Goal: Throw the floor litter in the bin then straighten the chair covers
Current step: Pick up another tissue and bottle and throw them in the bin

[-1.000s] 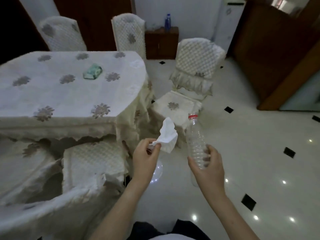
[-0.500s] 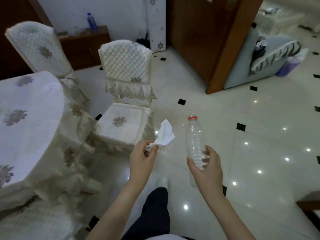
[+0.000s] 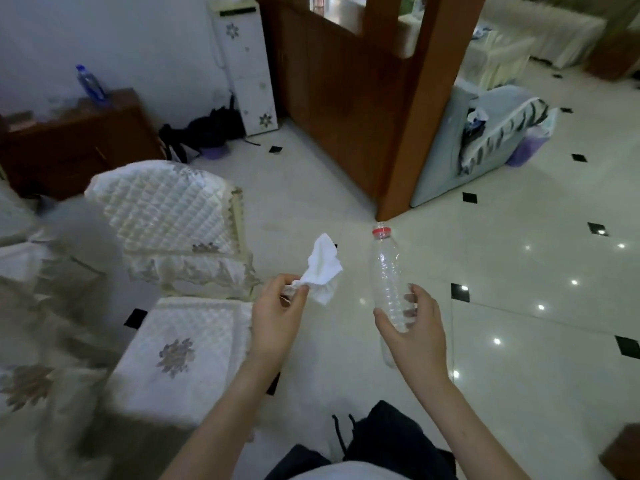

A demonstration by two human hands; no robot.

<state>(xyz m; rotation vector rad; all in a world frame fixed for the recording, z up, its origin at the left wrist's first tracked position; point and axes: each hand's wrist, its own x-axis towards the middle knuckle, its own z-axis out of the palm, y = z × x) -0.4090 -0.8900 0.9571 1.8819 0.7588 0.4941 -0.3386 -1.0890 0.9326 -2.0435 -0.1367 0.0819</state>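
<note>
Over glossy tiled floor [image 3: 519, 341] | left hand [image 3: 277, 317] pinches tissue [image 3: 323, 268] | right hand [image 3: 412, 327] grips bottle [image 3: 386, 271] | covered chair [image 3: 173, 237] left

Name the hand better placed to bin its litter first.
Right, probably: the right hand grips the bottle on the side of the purple container, possibly the bin; the left hand, pinching the tissue, is farther from it.

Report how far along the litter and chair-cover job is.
Done: two pieces of litter are up off the pale tiled floor. In hand: the left hand pinches a crumpled white tissue; the right hand grips a clear empty plastic bottle with a red neck ring. Left: binning both, though no bin is plainly in view, then straightening the rumpled quilted cream chair cover.
</note>
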